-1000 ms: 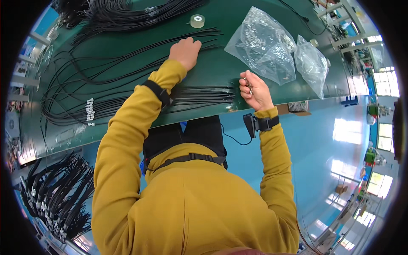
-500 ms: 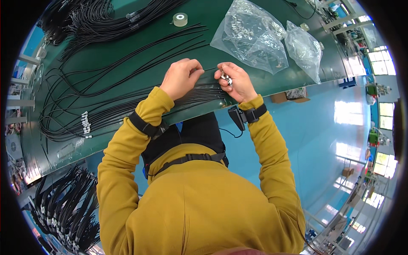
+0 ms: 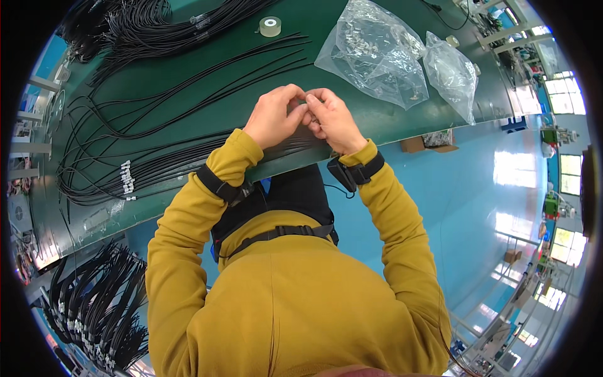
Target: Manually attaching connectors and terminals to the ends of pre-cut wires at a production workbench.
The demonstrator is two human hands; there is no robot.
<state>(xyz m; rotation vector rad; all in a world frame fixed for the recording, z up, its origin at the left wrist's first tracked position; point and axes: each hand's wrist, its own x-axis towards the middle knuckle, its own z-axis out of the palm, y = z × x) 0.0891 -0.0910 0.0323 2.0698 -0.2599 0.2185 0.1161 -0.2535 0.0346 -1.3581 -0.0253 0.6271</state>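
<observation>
My left hand [image 3: 271, 119] is closed in a pinch on the end of a thin black cable, which showed before and is now mostly hidden by the fingers. My right hand [image 3: 338, 127] curls against it, fingertips touching the left ones. Small shiny metal fittings sit in the right fingers, largely covered now. Under and beside both hands, a row of black cables [image 3: 179, 164] runs along the near edge of the green table [image 3: 298, 19]. White connector pieces [image 3: 127, 179] line up across the cables at the left.
Beyond my right hand lie a clear plastic bag [image 3: 370, 60] of small metal parts and a smaller clear bag [image 3: 450, 75]. A tape roll [image 3: 270, 26] stands at the back. Thick black cable bundles [image 3: 188, 28] fill the far left; more cables [image 3: 94, 308] hang below.
My right hand has moved left and its fingertips have met those of my left hand. The cable end and metal fittings, visible before, are now mostly covered.
</observation>
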